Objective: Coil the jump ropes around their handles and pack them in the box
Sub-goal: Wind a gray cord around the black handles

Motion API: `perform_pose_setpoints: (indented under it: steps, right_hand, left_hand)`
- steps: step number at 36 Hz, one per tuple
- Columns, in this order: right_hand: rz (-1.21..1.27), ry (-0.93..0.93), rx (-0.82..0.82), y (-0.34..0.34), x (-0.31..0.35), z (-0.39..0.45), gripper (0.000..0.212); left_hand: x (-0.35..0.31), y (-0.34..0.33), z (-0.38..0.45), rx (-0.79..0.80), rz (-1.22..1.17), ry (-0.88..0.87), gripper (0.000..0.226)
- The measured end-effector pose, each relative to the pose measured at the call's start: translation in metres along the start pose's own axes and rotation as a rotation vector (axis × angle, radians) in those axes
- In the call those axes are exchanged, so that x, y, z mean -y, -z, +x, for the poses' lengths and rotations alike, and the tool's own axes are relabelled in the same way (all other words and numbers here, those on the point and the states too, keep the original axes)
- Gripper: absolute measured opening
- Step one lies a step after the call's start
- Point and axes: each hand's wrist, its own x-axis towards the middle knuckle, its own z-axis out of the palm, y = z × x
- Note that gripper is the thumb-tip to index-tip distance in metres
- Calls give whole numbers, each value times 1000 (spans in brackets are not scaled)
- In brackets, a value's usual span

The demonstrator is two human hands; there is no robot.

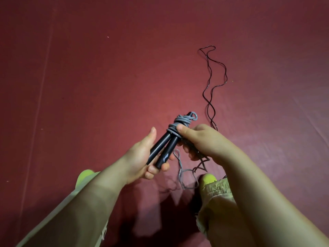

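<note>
My left hand (142, 157) grips the lower ends of two black jump-rope handles (162, 148) held side by side. Grey rope (179, 123) is coiled around their upper ends. My right hand (201, 141) holds the handles at the coil, thumb pressed on the grey turns, fingers curled round the rope underneath. The loose grey tail (185, 175) hangs down to the floor between my feet. A second, thin black jump rope (212, 82) lies stretched in wavy loops on the floor beyond my right hand. No box is in view.
The floor is a dark red mat (106, 77) with a seam running down the left side. My feet in yellow-green shoes (209, 178) and pale trouser legs show at the bottom.
</note>
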Motion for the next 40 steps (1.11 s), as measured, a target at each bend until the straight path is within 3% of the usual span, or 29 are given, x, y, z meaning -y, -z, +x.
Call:
perform_pose_setpoints:
  steps: [11,13,16,20,26,32,35,38,40]
  right_hand:
    - [-327,7,-283,-6,3,6,63]
    - [-338,4,-284,-10,0,8,61]
    - [-157,-44,-202,-21,-5,11,54]
    - [126,-133,-123,-26,-1,9,56]
    - [46,-49,-177,-23,3,7,53]
    - [26,189,-244,-22,4,7,46]
    - [229,228,-260,-22,6,4,37]
    - [615,264,-68,-21,10,0,34]
    - [701,280,27,-22,13,-3,35]
  left_hand:
    - [-3,-3,8,-87,-39,-12,76]
    - [-1,-3,11,-199,66,-59,70]
    - [2,-1,15,-399,435,-159,58]
    - [4,-3,16,-445,750,-233,45]
    - [2,1,18,-465,748,-305,22]
    - [5,-1,11,-192,201,-376,25]
    - [1,-2,2,161,-192,-244,45]
    - [2,-1,0,627,-402,-169,81]
    - [6,-9,0,805,-524,-153,78]
